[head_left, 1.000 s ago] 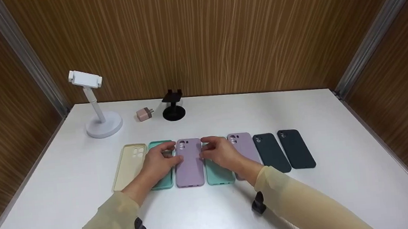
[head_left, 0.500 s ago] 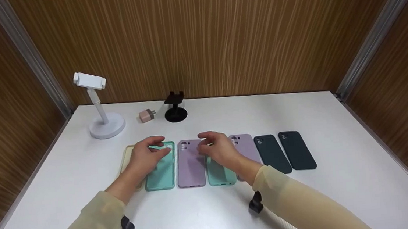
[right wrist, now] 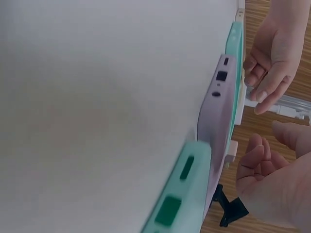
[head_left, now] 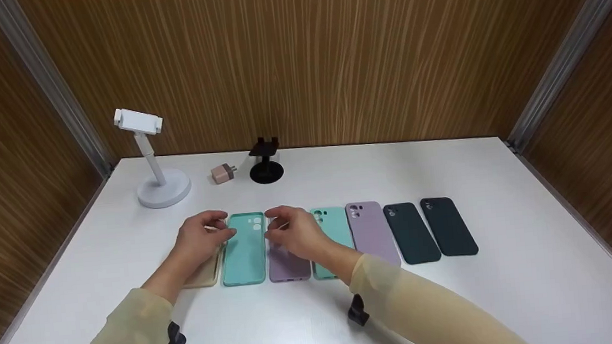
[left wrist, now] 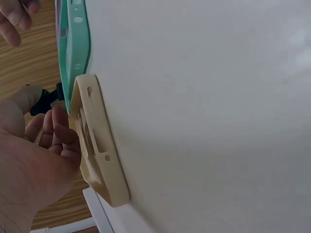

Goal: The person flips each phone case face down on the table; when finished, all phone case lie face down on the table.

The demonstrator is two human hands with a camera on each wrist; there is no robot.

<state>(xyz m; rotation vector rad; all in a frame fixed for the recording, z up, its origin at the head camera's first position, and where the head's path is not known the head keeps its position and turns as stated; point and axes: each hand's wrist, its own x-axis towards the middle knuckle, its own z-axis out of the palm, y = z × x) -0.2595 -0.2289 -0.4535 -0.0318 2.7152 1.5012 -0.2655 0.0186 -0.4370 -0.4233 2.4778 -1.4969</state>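
Observation:
A row of phone cases lies on the white table (head_left: 275, 330). My left hand (head_left: 197, 242) hovers over the cream phone case (head_left: 202, 275), hiding its upper part, with fingertips near the left edge of a teal phone case (head_left: 244, 255). Above a purple phone case (head_left: 290, 266) is my right hand (head_left: 298, 236), its fingertips near that teal case's right edge. In the left wrist view the loosely bent fingers (left wrist: 60, 136) pinch nothing. The right wrist view likewise shows a gap between the thumb and bent fingers (right wrist: 255, 160).
Right of the hands lie another teal case (head_left: 336, 227), another purple case (head_left: 373, 235) and two dark cases, one inner (head_left: 412, 235) and one outer (head_left: 449, 226). Behind stand a white phone stand (head_left: 163, 190), a pink charger plug (head_left: 223, 173) and a black phone stand (head_left: 266, 171).
Both hands have moved left, from beside the purple case to beside the teal case. The left teal case shifted left early on, before coming to lie uncovered between the hands.

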